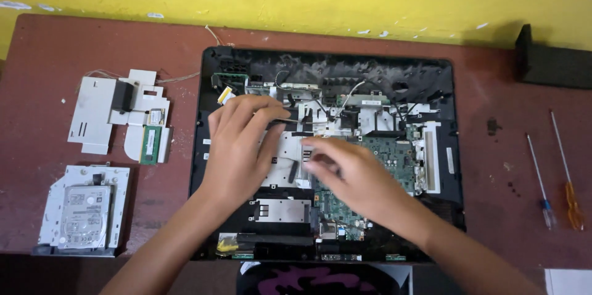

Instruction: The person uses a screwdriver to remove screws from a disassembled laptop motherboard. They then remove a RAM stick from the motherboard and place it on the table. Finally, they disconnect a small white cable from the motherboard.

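Opened computer (327,153) at desk (43,54) centre, both hands inside.
Left hand (237,147) fingers pinched on black cable (285,121); right hand (354,175) laid on metal plate (285,159), grip state cannot be told.

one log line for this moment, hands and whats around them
left hand: fingertips on opened computer internals | right hand: on its green board | hard drive left | two screwdrivers right
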